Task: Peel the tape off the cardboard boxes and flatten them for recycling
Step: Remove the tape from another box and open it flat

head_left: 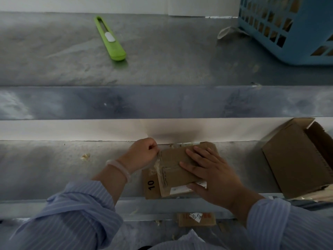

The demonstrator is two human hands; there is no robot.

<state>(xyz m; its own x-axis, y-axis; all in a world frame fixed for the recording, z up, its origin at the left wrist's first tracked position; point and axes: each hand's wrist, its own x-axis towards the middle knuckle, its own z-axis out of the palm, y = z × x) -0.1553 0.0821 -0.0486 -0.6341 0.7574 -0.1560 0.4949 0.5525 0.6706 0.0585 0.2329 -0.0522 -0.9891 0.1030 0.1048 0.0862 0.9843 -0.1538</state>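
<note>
Sleeves (pixel 81 213), blue-striped, fill the frame bottom at 7 and 5 o'clock. At 6 o'clock, below the near lip of the table (pixel 54 168), lies a cardboard scrap (pixel 196 218) with a handwritten white label.

Box (pixel 173 171): on the table just below frame centre, lying low, one flap marked "10" sticking out at its 8 o'clock corner. Clear tape (pixel 158 164), crinkled, runs along its left edge.

Your right hand (pixel 212 170) lies flat on the box top, fingers straight and spread, thumb at the near edge by a white label. It presses and grips nothing.

Your left hand (pixel 142 154) sits at the box's 10 o'clock corner, fingers curled, fingertips pinching the tape where it lifts from the cardboard. A pale bangle (pixel 120 170) is on that wrist.

Second box (pixel 292 159): at 3 o'clock, well apart from your hands, on its side, flaps open toward the right edge.

Far shelf: green cutter (pixel 110 38) at 11 o'clock, lying flat. Blue lattice basket (pixel 288 29) at 1 o'clock, with brown cardboard showing through its holes.
</note>
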